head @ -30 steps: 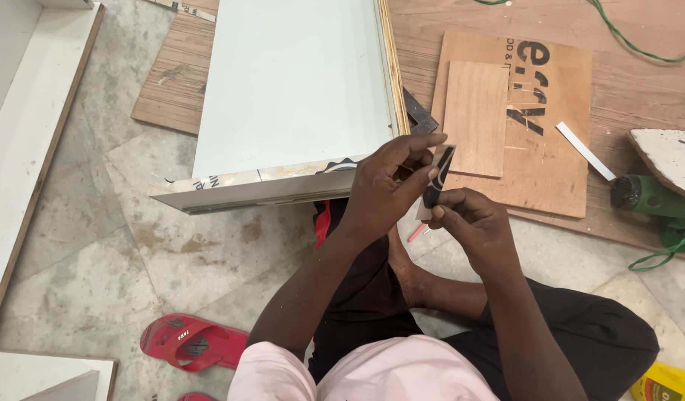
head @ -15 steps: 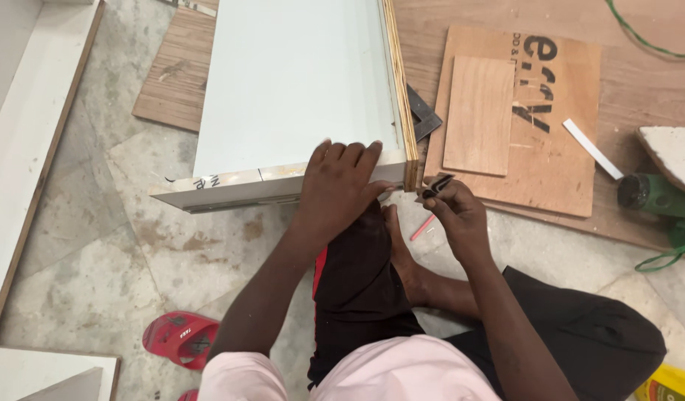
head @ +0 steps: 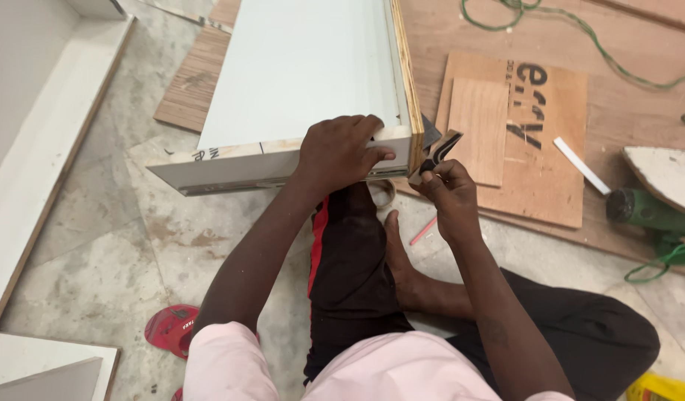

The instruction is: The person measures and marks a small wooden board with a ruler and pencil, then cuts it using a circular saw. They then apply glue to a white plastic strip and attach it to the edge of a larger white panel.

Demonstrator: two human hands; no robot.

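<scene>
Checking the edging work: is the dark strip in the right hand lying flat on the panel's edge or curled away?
Curled away: the dark strip bends off the white panel corner, pinched by the right hand.
</scene>
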